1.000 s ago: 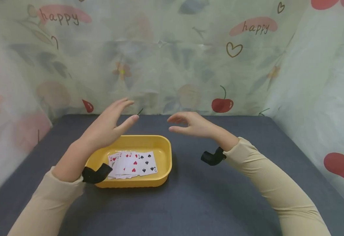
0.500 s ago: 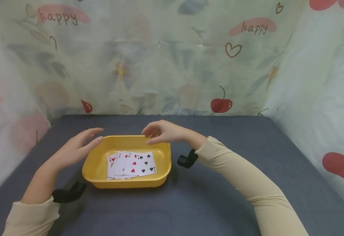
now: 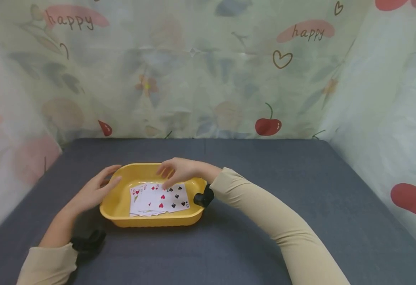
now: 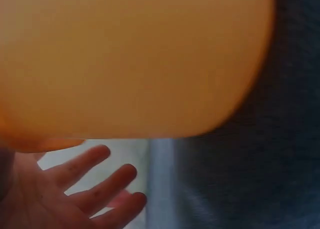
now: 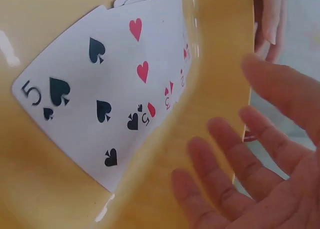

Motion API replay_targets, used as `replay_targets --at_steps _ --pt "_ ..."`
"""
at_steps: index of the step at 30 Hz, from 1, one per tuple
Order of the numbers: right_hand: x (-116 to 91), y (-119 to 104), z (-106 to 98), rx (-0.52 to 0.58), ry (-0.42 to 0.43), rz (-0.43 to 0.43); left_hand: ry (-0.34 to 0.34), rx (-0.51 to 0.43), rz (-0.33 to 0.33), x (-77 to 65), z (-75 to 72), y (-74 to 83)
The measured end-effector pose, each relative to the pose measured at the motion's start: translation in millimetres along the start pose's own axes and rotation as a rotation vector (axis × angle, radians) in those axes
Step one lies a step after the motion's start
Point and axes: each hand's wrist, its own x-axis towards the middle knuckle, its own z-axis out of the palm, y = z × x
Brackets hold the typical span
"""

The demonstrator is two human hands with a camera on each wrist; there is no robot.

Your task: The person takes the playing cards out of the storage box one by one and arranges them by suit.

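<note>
Several playing cards [image 3: 158,202] lie face up and overlapping in a yellow basin [image 3: 122,213]. The five of spades [image 5: 80,89] is uppermost at their right end. My left hand [image 3: 93,192] is at the basin's left side, thumb near the rim; the head view does not settle whether it touches. In the left wrist view its fingers [image 4: 107,189] are spread beneath the basin's outer wall [image 4: 140,64]. My right hand [image 3: 181,170] hovers over the cards from the back right, its fingers relaxed and holding nothing.
The basin stands on a dark grey tablecloth [image 3: 247,237]. A patterned curtain [image 3: 193,79] hangs behind the table and at both sides. Each wrist wears a black camera mount [image 3: 204,196].
My right hand has moved left and down, from beside the basin to above the cards. The left hand has dropped from above the basin to its left side. Basin and cards stay put.
</note>
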Motion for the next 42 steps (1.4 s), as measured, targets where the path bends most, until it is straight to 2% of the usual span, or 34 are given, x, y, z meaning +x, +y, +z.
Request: replay_targets --at_steps 6,13,23,30,36,42 --pt "6.8 0.8 3.9 -0.058 -0.058 0.055 0.023 0.011 -0.033 0.6 5.8 -4.1" --pt "10.3 1.7 9.5 -0.112 -0.065 0.131 0.018 0.005 -0.039 2.3 6.5 -4.7" --pt "14.7 -2.0 22.9 -0.253 -0.100 0.178 0.000 0.012 -0.060 1.3 7.5 -2.5" --pt "16.3 -2.2 29.0 -0.387 -0.085 0.175 0.003 0.019 -0.074 1.4 6.5 -2.9" --pt "18.0 -2.7 33.5 -0.406 -0.056 0.185 0.007 0.013 -0.080 2.1 7.5 -3.4" --pt "18.7 -6.1 36.5 -0.388 -0.035 0.159 0.003 0.004 -0.093 0.9 7.2 -2.1"
